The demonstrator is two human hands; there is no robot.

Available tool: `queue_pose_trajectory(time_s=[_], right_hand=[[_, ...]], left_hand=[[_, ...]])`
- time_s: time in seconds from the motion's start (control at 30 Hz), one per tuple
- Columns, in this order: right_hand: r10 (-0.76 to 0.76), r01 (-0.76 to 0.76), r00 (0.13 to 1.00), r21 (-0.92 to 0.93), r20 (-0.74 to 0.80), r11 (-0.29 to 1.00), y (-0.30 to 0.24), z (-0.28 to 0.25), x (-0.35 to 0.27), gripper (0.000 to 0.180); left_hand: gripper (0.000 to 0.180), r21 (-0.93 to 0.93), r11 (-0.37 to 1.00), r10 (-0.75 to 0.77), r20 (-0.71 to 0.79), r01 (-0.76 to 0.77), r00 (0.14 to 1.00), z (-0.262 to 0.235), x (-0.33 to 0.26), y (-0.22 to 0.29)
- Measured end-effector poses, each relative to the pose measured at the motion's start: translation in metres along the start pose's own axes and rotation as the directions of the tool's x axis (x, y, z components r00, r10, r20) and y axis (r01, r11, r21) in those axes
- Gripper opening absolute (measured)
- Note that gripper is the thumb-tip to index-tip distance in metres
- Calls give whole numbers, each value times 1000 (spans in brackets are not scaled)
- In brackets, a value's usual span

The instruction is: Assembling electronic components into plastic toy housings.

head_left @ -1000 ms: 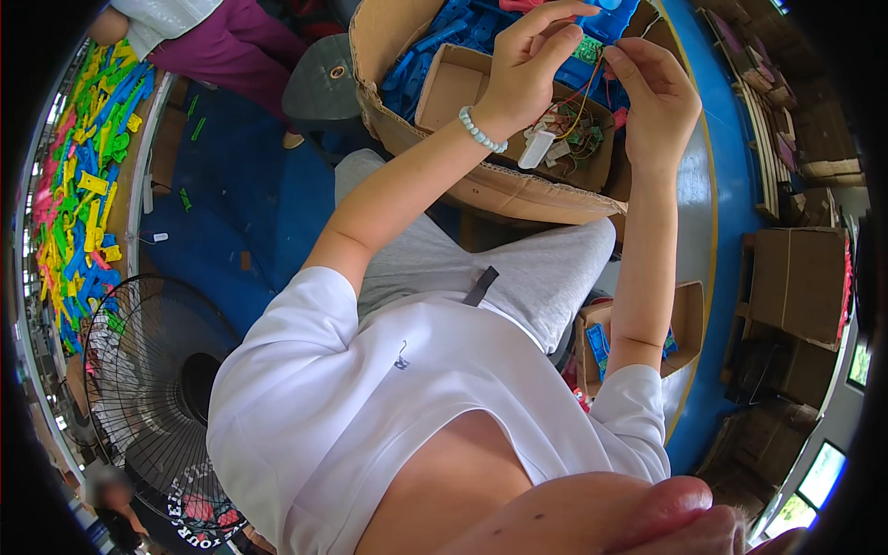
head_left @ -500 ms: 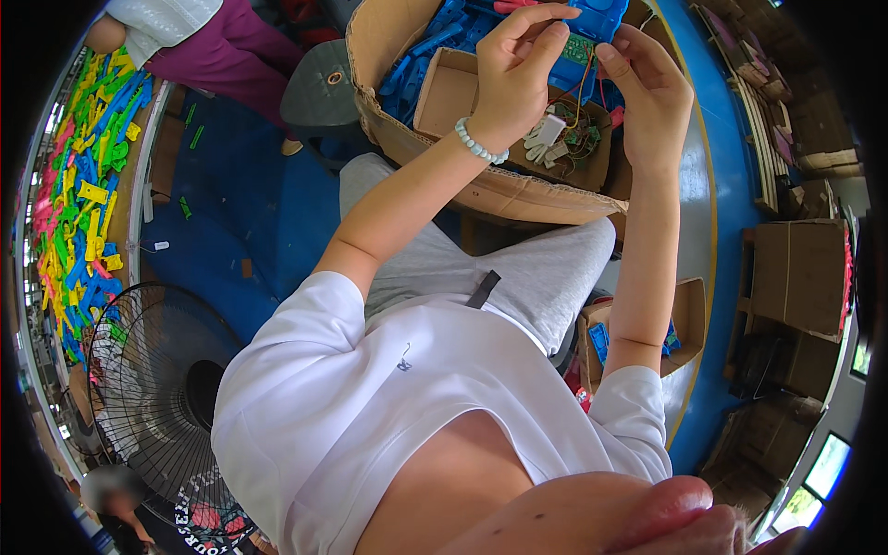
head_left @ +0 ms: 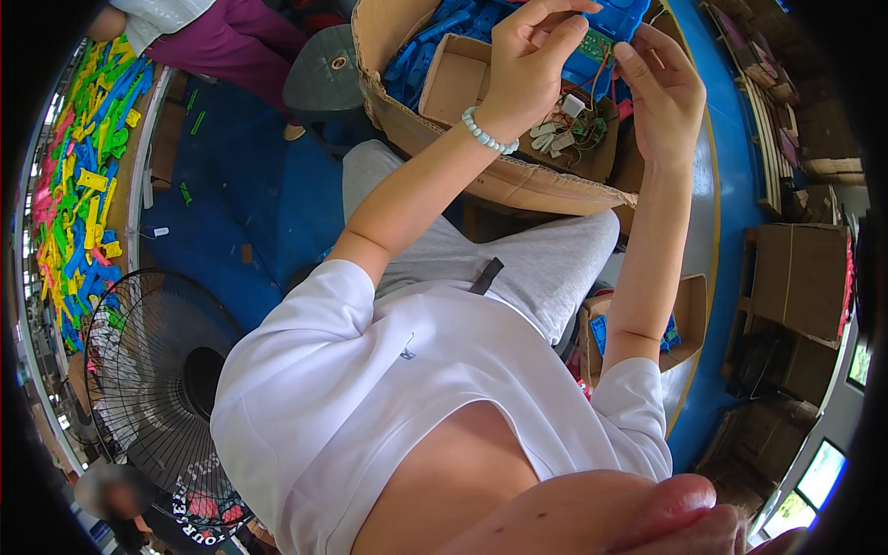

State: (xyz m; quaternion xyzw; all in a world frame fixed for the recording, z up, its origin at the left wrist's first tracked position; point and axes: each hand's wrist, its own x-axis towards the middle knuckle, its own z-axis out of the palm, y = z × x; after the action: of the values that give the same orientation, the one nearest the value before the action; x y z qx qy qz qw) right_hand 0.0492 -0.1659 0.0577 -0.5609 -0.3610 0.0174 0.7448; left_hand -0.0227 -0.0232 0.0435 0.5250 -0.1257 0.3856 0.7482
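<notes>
The left hand [head_left: 529,60] pinches a blue moulded-plastic housing [head_left: 618,17] above a brown cardboard carton [head_left: 527,188]. A white rectangular block [head_left: 573,105] now sits nearer the green circuit board [head_left: 599,43], likely needing care. The right hand [head_left: 671,97] curls narrowly alongside; grip cannot be told. The carton's rim crosses below the left wrist; open space separates the forearms.

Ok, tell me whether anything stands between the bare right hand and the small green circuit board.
Only thin reddish wires, hanging by the small green circuit board on the hand's side; no other obstacle shows. The bare right hand is close beside the board; contact is unclear.
</notes>
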Motion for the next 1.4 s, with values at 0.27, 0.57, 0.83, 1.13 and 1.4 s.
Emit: queue_pose_trajectory(time_s=[0.27,0.57,0.83,1.13,1.4], right_hand=[[-2,0,1000,-93,-21,996,-16,14,4,30],[239,-224,948,-91,212,970,23,-9,-30,26],[142,-133,988,-143,59,981,4,4,-42,22],[-305,237,947,-434,-95,869,-10,22,-1,22],[11,21,998,-442,68,897,-32,11,12,32]], left_hand=[[20,-84,996,-47,-49,43,998,5,2,-5],[31,-564,805,-75,209,183,975,-1,36,12],[48,-447,861,-212,117,242,970,-20,32,-6],[37,-201,877,-379,265,435,887,-23,0,-6],[35,-224,904,-322,205,364,924,-36,-4,-1]])
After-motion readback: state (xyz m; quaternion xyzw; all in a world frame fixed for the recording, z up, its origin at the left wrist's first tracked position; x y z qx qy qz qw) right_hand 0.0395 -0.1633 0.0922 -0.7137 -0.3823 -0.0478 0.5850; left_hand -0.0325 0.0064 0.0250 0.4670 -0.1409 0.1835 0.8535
